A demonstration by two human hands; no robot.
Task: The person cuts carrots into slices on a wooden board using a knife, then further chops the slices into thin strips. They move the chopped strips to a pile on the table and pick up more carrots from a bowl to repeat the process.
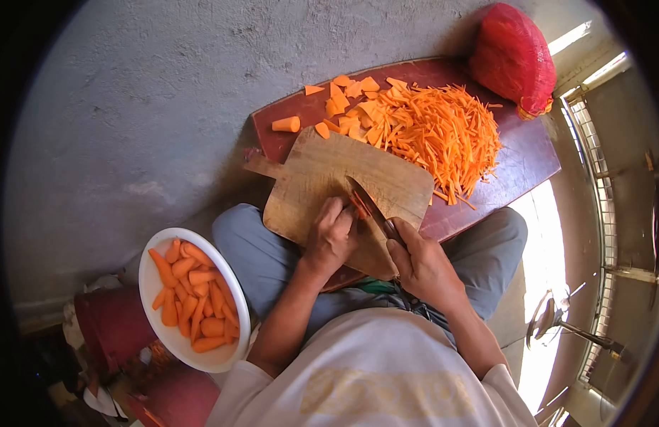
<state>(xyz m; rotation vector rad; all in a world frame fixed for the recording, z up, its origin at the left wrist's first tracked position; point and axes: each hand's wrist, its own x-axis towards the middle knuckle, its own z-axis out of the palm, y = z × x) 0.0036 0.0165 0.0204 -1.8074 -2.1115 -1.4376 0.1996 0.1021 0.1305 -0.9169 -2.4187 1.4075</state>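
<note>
- Two bare hands meet over a wooden cutting board, which lies tilted across the person's lap and on the near edge of a dark red board
- The left hand rests knuckles-up on the wooden board, fingers curled down and pressed together on a thin carrot piece at their tips
- The right hand is closed in a full fist around the handle of a knife; the blade points away from the person and lies just beside the left fingertips, touching the carrot piece
- A broad heap of fine carrot strips covers the middle of the red board, spilling against the far edge of the wooden board
- Flat carrot chunks lie at the heap's left side, and one stubby carrot end sits apart near the red board's left edge
- A red mesh bag stands on the floor touching the red board's far corner
- A white bowl of peeled carrot lengths sits beside the person's left knee, well apart from the cutting
</note>
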